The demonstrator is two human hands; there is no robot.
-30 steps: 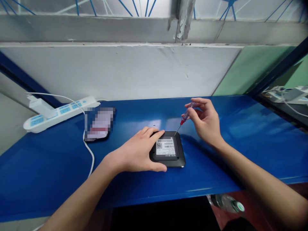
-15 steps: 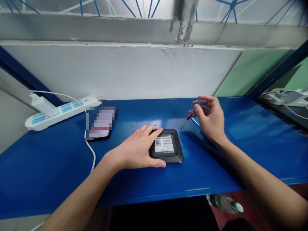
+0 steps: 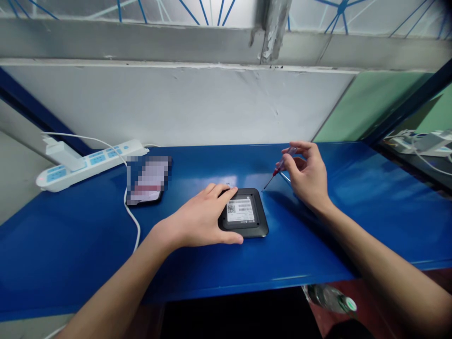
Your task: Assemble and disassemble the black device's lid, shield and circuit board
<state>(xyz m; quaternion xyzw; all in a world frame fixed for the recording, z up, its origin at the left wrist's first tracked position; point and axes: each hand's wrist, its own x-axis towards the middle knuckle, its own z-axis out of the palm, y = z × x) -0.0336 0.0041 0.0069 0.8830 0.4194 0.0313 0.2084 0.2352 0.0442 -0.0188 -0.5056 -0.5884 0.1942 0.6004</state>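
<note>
Head view: left hand holds device inside table edge; right hand pinches screwdriver beside device corner.

Glossy blue tabletop. Black device lying flat near centre, rounded corners, white label facing up. Pixelated phone left of it, well apart. White power strip farther left, slanting toward back edge. White cable running down along phone's left side. Tiny dark item just behind black device, too small to identify.
</note>
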